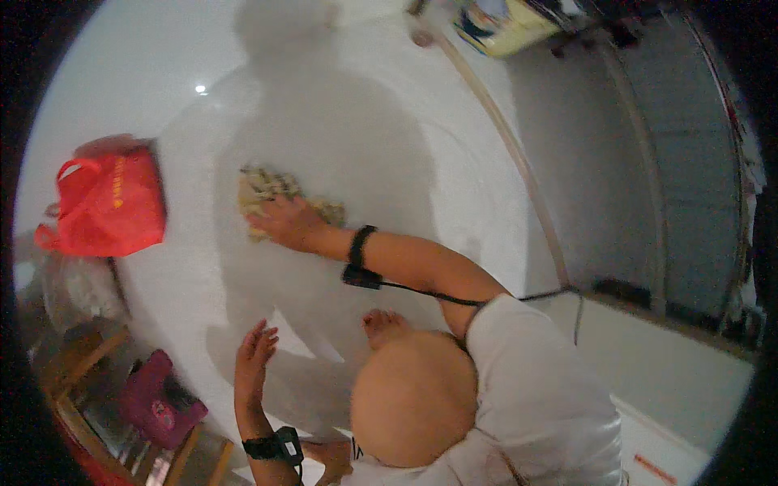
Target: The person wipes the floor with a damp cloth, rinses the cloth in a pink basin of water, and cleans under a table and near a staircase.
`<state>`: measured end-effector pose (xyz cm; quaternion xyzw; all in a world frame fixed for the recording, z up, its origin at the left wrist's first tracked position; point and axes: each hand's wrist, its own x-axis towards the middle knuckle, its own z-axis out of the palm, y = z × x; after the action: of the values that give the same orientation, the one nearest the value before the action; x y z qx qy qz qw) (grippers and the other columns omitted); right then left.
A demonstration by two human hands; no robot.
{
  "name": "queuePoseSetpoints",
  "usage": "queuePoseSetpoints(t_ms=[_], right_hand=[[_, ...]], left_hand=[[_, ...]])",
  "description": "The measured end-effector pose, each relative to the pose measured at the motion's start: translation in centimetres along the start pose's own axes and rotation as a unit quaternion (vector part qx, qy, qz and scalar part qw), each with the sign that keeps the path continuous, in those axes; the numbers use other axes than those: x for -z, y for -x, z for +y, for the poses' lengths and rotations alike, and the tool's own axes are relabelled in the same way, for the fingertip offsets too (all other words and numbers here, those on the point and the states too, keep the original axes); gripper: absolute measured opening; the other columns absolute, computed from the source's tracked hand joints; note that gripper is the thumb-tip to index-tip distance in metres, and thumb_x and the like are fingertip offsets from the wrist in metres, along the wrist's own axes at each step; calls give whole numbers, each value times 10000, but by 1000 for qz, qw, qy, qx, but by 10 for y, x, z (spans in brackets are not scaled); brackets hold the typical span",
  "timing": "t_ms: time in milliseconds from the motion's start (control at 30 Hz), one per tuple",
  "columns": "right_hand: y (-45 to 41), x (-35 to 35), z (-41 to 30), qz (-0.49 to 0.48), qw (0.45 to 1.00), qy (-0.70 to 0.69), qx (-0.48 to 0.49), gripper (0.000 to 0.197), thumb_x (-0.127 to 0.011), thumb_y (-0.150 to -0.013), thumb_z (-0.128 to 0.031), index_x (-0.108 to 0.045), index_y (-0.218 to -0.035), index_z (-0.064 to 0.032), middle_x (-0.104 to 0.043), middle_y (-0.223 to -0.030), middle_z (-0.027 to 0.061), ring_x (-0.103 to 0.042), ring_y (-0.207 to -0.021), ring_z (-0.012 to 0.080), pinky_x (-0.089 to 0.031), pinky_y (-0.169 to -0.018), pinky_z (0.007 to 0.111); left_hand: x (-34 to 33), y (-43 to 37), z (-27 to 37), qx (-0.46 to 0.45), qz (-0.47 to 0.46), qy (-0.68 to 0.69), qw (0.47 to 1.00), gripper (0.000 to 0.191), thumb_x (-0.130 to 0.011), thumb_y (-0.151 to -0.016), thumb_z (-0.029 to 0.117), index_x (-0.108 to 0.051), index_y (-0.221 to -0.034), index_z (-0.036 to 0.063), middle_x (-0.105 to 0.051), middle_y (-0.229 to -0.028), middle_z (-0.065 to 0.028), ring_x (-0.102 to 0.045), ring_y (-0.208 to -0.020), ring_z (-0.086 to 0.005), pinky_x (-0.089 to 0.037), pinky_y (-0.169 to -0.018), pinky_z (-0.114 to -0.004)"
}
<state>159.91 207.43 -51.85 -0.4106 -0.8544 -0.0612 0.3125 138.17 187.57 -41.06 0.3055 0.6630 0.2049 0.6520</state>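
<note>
A patterned yellowish cloth (267, 182) lies bunched on the pale, glossy floor (377, 152). My right hand (289, 222) is on top of the cloth, fingers spread over it, with the arm stretched out from the right. Part of the cloth is hidden under the palm. Lower left, my left hand (256, 349) is held with fingers slightly bent and apart, holding nothing. Both wrists wear black straps with small devices, and a cable runs along the right arm. My bent knee (413, 395) and a bare foot (384, 325) are between the arms.
A red bag (112, 200) with handles stands at left. Below it are a clear plastic bag (85, 291), a wooden frame (91, 364) and a purple item (161, 401). A pale strip (504, 127) edges the floor at right; a yellow printed bag (504, 30) is at the top.
</note>
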Motion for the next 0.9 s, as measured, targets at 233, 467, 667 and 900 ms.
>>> queuePoseSetpoints(t_ms=[233,467,667,900], right_hand=[[-63,-28,156,-34,978,141,-151,494,-612,-824,-309,-514,-1246,-73,-588,-1073,126,-553,-989,306,-443,-822,434],[-95,-44,330,-77,920,148,-354,628,-577,-795,-471,-483,-1299,-109,-321,-1415,200,-311,-1264,433,-173,-1055,577],[-118,-41,376,-110,882,76,-452,808,-563,-722,-599,-461,-1333,-79,-218,-1471,249,-211,-1363,419,-27,-1082,610],[-116,-39,381,-122,891,4,-436,852,-642,-701,-563,-446,-1328,-21,-405,-1362,224,-348,-1282,375,-242,-1054,481]], left_hand=[[34,8,-1,72,66,21,995,435,-536,-949,251,-461,-1321,37,-594,-1180,-91,-559,-1053,-174,-430,-914,-310],[23,-17,-15,90,55,70,992,441,-546,-944,257,-464,-1320,40,-601,-1172,-87,-558,-1041,-167,-420,-924,-306],[23,-29,0,106,57,64,991,405,-539,-947,226,-487,-1302,38,-603,-1165,-77,-556,-1038,-158,-415,-925,-292],[29,-32,-17,96,34,42,994,381,-511,-959,209,-492,-1300,42,-603,-1179,-77,-564,-1028,-154,-424,-904,-284]])
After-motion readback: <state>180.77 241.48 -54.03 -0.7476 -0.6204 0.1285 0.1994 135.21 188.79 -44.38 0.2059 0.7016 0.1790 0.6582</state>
